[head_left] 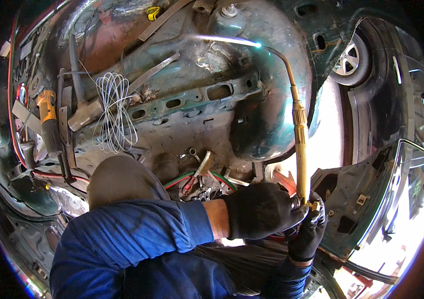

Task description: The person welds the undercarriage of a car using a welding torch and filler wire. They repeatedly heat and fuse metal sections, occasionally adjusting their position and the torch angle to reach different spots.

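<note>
A brass gas welding torch (300, 144) stands nearly upright on the right, its bent tip pointing left. A bright, thin flame (227, 40) burns from the tip, over green-painted car body metal (271, 99). My right hand (309, 231), in a black glove, is closed around the torch's lower end, beside a brass valve knob (314, 205). My left hand (259, 209), also in a black glove, reaches across from the left. Its fingers are pinched at the base of the torch; exactly which part they grip is partly hidden.
A coil of wire (116, 112), a hammer (86, 113) and a yellow-black angle grinder (48, 119) lie on the left. Red and green hoses (179, 180) run among loose tools near my knee (124, 182). A car wheel (350, 60) shows at the upper right.
</note>
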A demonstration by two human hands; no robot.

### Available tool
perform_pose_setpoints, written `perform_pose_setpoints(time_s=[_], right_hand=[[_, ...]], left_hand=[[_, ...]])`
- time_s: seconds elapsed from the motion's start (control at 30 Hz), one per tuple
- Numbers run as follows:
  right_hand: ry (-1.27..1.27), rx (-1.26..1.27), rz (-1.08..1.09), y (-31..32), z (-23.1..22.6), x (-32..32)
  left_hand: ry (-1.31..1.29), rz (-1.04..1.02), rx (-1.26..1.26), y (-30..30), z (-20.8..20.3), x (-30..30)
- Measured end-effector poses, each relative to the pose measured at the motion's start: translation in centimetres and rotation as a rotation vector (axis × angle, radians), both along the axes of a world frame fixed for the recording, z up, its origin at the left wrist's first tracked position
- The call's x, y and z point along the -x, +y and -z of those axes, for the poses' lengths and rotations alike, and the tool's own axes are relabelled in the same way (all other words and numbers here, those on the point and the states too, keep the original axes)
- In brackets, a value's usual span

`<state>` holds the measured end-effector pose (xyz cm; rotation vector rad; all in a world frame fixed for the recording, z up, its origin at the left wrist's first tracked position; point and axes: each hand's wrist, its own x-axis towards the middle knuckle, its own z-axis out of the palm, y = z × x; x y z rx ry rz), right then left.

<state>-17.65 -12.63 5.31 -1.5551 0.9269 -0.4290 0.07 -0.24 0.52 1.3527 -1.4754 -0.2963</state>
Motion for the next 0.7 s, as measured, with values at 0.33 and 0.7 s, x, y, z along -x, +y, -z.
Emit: perform_pose_setpoints(time_s=[0.33, 0.7], right_hand=[[0.002, -0.093, -0.001, 0.1, -0.5, 0.4], [0.046, -0.025, 0.002, 0.1, -0.4, 1.3]], left_hand=[[-0.075, -0.018, 0.069, 0.1, 0.2, 0.0], [-0.082, -0.002, 0.095, 0.2, -0.1, 0.5]])
